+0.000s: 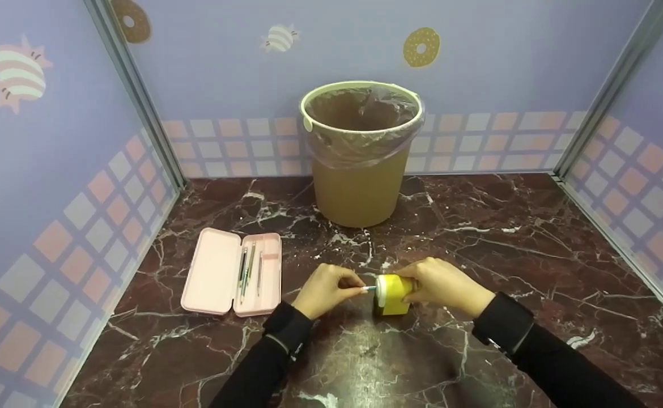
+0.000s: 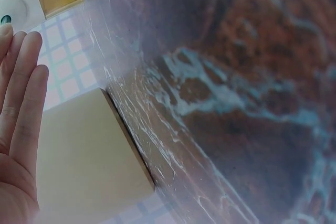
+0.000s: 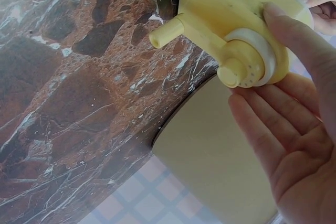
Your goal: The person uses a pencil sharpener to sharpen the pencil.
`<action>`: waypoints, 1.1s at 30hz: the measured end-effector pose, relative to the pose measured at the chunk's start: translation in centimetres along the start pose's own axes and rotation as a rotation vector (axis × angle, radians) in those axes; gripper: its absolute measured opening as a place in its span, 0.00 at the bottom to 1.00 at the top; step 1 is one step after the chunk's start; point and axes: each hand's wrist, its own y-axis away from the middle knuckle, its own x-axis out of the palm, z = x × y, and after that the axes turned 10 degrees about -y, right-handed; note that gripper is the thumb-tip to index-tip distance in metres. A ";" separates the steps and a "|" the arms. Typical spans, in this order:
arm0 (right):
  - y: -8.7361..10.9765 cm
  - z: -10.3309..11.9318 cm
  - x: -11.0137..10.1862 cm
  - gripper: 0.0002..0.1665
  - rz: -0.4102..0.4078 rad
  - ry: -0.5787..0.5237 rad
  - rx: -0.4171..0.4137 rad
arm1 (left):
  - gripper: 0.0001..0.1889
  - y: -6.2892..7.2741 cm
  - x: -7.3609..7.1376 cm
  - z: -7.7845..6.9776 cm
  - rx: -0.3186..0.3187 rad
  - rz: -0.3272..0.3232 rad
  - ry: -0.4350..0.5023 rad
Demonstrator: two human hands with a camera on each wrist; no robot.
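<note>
A yellow pencil sharpener (image 1: 394, 303) with a white front stands on the marbled table. My right hand (image 1: 442, 286) grips its body, thumb on one side and fingers on the other. In the right wrist view the sharpener's yellow crank handle (image 3: 168, 31) sticks out from its back, beyond the fingers. On the other side, my left hand (image 1: 326, 290) pinches a short bluish pencil (image 1: 370, 288) between thumb and forefinger. The pencil's far end is hidden at the sharpener's white front. Several straighter fingers (image 2: 29, 108) of the left hand show in the left wrist view.
An opened pink pencil case (image 1: 211, 275) lies to the left, with several pencils (image 1: 246, 269) in its right half. Behind the hands stands a tan waste bin (image 1: 357, 187) lined with a clear bag. Patterned panels (image 1: 224, 85) enclose the table's back and sides.
</note>
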 end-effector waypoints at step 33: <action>0.0 -0.1 0.0 0.25 -0.005 0.028 0.005 | 0.05 0.0 -0.2 0.5 -0.011 0.030 0.050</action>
